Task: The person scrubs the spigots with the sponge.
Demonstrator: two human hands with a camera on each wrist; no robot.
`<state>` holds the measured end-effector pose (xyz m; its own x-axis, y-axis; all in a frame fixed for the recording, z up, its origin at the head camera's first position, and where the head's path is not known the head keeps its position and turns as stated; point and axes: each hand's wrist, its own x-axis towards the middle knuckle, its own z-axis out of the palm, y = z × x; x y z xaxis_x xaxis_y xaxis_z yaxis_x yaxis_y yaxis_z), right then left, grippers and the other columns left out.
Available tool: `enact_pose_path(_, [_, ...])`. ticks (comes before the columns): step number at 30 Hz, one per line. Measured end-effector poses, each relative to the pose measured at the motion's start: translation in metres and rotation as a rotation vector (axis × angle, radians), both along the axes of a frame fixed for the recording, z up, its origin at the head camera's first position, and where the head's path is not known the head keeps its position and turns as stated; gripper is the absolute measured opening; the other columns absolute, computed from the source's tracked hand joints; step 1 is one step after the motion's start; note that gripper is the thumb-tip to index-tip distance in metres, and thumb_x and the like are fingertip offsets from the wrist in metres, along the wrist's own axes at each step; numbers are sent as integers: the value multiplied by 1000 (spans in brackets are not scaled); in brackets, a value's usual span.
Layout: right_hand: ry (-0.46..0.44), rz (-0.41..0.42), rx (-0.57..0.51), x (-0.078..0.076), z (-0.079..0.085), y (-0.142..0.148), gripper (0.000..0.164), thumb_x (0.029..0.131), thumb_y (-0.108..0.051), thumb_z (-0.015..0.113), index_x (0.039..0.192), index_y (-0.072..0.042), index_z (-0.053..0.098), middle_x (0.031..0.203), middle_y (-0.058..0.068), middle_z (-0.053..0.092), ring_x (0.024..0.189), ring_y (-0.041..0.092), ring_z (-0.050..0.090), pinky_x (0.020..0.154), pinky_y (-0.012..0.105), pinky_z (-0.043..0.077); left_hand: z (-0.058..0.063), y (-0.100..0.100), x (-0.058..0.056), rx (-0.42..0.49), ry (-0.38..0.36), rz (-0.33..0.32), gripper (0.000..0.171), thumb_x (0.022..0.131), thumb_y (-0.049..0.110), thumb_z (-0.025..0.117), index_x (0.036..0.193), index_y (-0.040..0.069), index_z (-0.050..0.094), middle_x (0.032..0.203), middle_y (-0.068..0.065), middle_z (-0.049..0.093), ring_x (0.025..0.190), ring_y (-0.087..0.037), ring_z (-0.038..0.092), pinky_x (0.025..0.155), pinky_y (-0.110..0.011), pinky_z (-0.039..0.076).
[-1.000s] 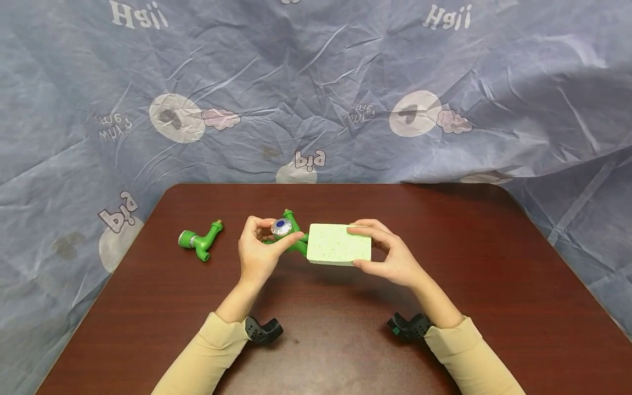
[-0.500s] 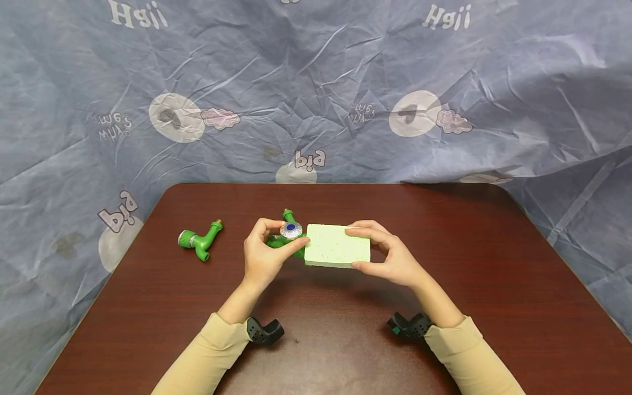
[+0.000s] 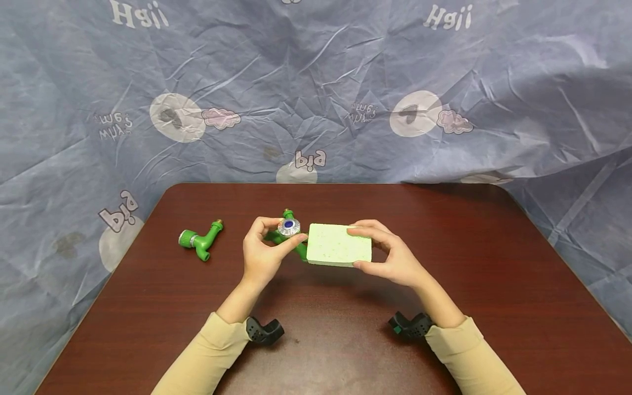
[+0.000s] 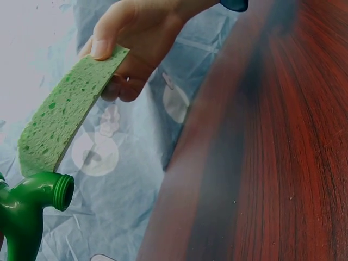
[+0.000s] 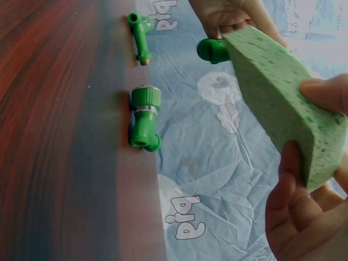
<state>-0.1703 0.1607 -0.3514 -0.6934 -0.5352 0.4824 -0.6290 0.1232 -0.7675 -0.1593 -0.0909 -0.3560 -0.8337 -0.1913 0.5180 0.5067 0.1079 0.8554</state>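
In the head view my left hand pinches a green tap by its silver knob, which has a blue centre. The held tap's green spout shows in the left wrist view. With thumb and fingers my right hand grips a pale green sponge by its right end. The sponge's left end meets the tap; whether it presses on it, I cannot tell. Both things are held above the table. The sponge hides part of the tap body, and my left fingers are partly hidden behind the knob.
A second green tap lies on the brown table to the left. Behind my left hand lies another green tap, mostly covered in the head view. A blue printed cloth hangs beyond the table's back edge.
My left hand has shifted the held tap rightwards to the sponge, then slightly back. The sponge has moved a little left and returned. The tap at the left stays still.
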Motion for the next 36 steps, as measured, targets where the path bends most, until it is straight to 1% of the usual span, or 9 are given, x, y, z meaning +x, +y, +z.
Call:
enact_pose_path(5, [-14, 10, -9, -7, -15, 2, 58, 71, 15, 72, 125, 7, 53, 127, 20, 45, 108, 19, 51, 81, 27, 49, -1, -1, -2, 21, -3, -19, 39, 65, -6, 82, 97, -9, 60, 84, -15, 66, 70, -6, 57, 44, -16, 39])
enact_pose_path(7, [-41, 30, -19, -11, -21, 4, 60, 71, 15, 73, 126, 5, 53, 128, 17, 45, 109, 20, 50, 80, 26, 50, -2, -1, -3, 24, 1, -31, 39, 65, -6, 81, 98, -10, 61, 84, -16, 67, 71, -4, 58, 44, -15, 39])
enact_pose_path(10, [-65, 61, -42, -13, -24, 7, 60, 71, 14, 73, 126, 5, 53, 128, 15, 45, 110, 21, 49, 78, 26, 50, -1, 0, -4, 18, 11, -39, 39, 66, -6, 81, 99, -11, 61, 85, -18, 67, 74, -4, 59, 46, -15, 40])
enact_pose_path(16, [-57, 102, -50, -15, -25, 8, 59, 72, 11, 74, 126, 4, 53, 128, 15, 46, 111, 23, 49, 76, 27, 51, -2, 2, -3, 52, 4, -102, 36, 68, -11, 78, 100, -12, 60, 89, -26, 66, 80, -5, 62, 56, -17, 46])
enact_pose_path(19, [-50, 110, -48, -15, -25, 8, 59, 71, 12, 74, 126, 5, 54, 127, 15, 46, 111, 24, 49, 75, 27, 51, -2, 2, -3, 48, 6, -111, 37, 68, -11, 77, 101, -13, 61, 92, -27, 66, 82, -5, 63, 62, -19, 50])
enact_pose_path(23, [-52, 94, -51, -16, -22, 10, 59, 70, 13, 73, 125, 5, 54, 127, 15, 46, 110, 24, 49, 75, 26, 51, -3, 2, -3, 28, 28, -118, 38, 68, -12, 77, 103, -13, 63, 99, -27, 65, 86, -7, 64, 72, -26, 54])
enact_pose_path(26, [-51, 74, -54, -16, -19, 13, 59, 71, 13, 73, 125, 4, 54, 127, 14, 46, 110, 23, 49, 77, 27, 51, -3, 2, -3, 4, 44, -126, 39, 68, -12, 77, 105, -12, 64, 99, -26, 64, 84, -9, 65, 72, -28, 55])
enact_pose_path(32, [-7, 58, -80, -17, -13, 20, 60, 70, 16, 72, 126, 6, 53, 125, 18, 47, 107, 24, 51, 77, 26, 50, -4, 2, -2, -9, 45, -146, 41, 66, -14, 77, 104, -14, 63, 90, -27, 65, 72, -11, 64, 63, -24, 54])
enact_pose_path(36, [2, 55, -111, -17, -9, 23, 59, 70, 18, 70, 125, 8, 52, 125, 20, 46, 103, 22, 54, 75, 25, 50, -4, 2, -1, -27, 39, -155, 43, 64, -12, 79, 104, -14, 63, 89, -28, 66, 73, -11, 63, 64, -25, 54])
